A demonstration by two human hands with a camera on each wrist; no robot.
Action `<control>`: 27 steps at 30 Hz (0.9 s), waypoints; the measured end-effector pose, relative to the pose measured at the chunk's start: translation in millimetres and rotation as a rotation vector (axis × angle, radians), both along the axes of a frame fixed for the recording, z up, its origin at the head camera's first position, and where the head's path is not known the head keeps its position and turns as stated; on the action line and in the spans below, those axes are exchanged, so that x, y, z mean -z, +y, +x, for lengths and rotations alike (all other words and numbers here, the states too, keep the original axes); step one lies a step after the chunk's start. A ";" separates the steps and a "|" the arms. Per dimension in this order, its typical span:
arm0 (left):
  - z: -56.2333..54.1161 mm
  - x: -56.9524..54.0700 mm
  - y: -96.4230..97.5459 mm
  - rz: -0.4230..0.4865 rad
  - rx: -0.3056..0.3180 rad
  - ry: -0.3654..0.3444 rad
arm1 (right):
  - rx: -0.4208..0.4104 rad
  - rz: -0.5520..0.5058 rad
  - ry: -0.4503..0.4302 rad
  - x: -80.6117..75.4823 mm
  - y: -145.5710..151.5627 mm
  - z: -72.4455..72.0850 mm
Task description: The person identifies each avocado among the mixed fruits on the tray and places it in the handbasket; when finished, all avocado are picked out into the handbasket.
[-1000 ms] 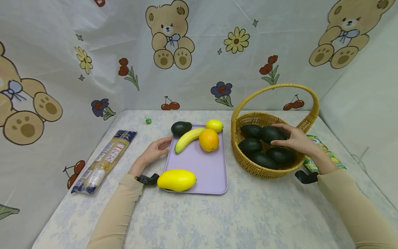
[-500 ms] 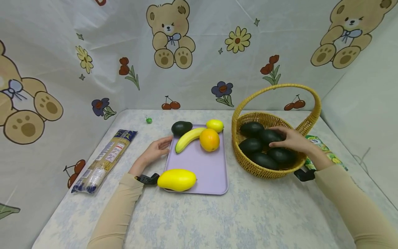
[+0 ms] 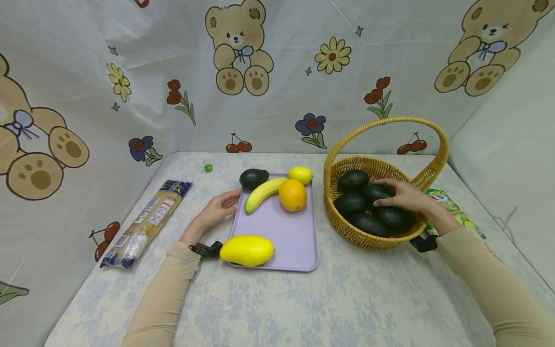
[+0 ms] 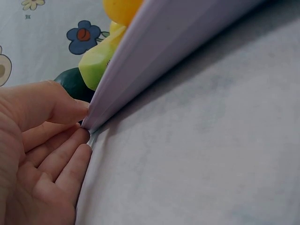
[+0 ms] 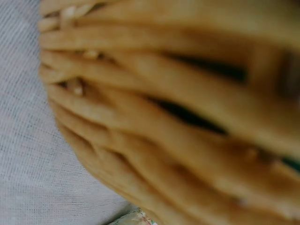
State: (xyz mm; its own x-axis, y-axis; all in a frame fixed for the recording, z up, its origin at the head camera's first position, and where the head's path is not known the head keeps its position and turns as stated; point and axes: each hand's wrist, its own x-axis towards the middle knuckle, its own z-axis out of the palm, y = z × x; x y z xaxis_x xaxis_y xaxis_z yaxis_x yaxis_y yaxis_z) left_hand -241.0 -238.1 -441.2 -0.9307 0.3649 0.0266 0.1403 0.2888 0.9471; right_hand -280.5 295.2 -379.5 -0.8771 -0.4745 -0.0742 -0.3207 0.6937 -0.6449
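Note:
My right hand [image 3: 403, 195] reaches into the wicker basket [image 3: 362, 240], its fingers and thumb around a dark green avocado [image 3: 373, 191]. Several more avocados [image 3: 349, 203] lie about it. In the right wrist view the basket's woven wall [image 5: 154, 117] fills most of the picture and hides the hand. My left hand [image 3: 213, 211] is at the left edge of a lilac tray [image 3: 284, 241]. In the left wrist view, thumb and fingertips touch the tray's rim [image 4: 110, 96], fingers mostly straight. On the tray are an avocado [image 3: 253, 179], banana [image 3: 263, 194], orange [image 3: 292, 195], lemon [image 3: 300, 175] and yellow mango [image 3: 247, 250].
A pack of dry noodles [image 3: 147, 224] lies at the left of the table. A small green thing [image 3: 208, 167] sits near the back edge. Behind the basket's right side is a green and yellow packet [image 3: 455, 207]. The basket's tall handle [image 3: 390, 120] arches over its opening.
My right hand has moved slightly left and lower with its avocado, which now sits deeper among the others. The avocado at the back left of the basket has shifted a little. My left hand stays put.

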 end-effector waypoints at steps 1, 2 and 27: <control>-1.9 4.0 -1.0 -0.002 -0.005 0.003 | -0.002 0.002 0.001 0.2 -0.1 0.4; -3.9 8.1 -2.1 -0.003 -0.006 0.010 | -0.005 0.004 0.003 0.4 -0.6 1.0; -2.8 7.2 -1.7 -0.003 -0.012 0.020 | 0.082 -0.345 0.199 -72.4 -25.8 61.0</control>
State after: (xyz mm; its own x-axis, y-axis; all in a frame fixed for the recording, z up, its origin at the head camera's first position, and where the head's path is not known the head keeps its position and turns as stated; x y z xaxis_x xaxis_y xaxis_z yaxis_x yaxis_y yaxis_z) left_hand -243.8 -239.7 -448.4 -0.9344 0.3535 0.0443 0.1558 0.2936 0.9432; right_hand -219.5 269.4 -307.1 -0.8941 -0.3699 0.2524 -0.4156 0.4756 -0.7753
